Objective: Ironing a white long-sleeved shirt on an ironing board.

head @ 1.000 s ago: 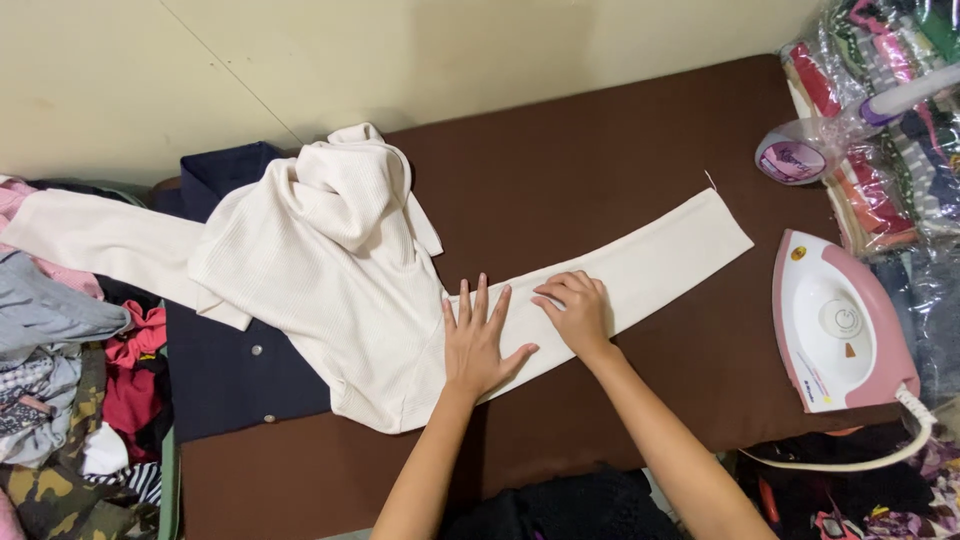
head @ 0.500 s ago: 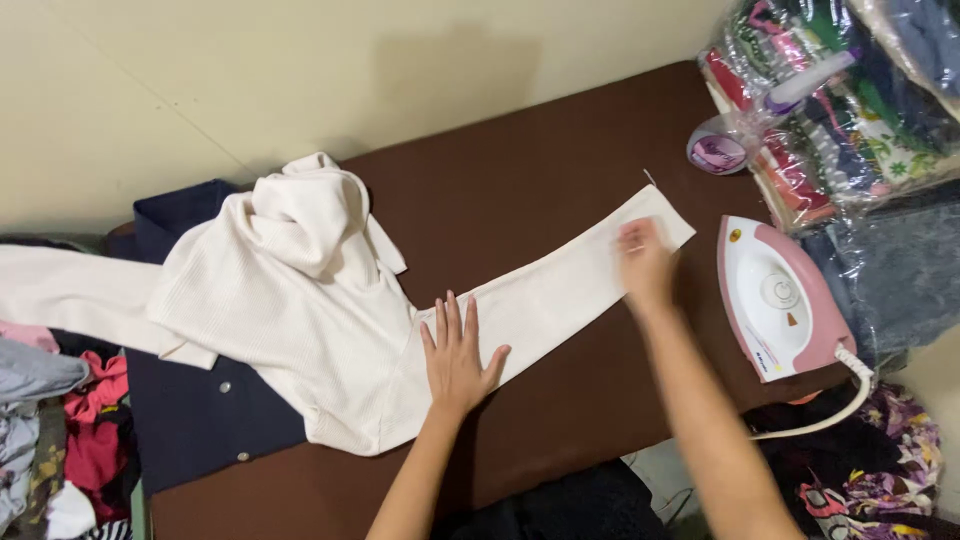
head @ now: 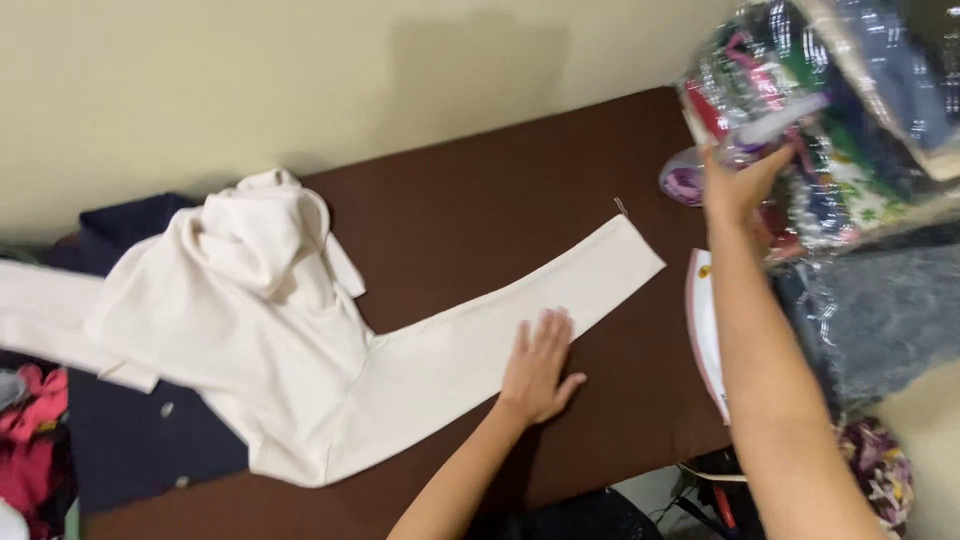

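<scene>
my left hand (head: 540,365) flat, fingers spread, on cream knit sleeve (head: 500,335) | my right hand (head: 738,185) gripping spray bottle (head: 700,180), far right | brown padded board (head: 480,220) bare far

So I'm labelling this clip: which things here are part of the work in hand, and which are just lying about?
In hand:
- cream hoodie, sleeve spread flat
- left hand, pressing on that sleeve
- right hand, up at the spray bottle
- iron
- brown ironing pad

Lying about:
- navy garment
- bagged clothes
- pink clothes

A navy garment (head: 130,440), pink clothes (head: 35,440) and what looks like an iron (head: 703,330).
</scene>
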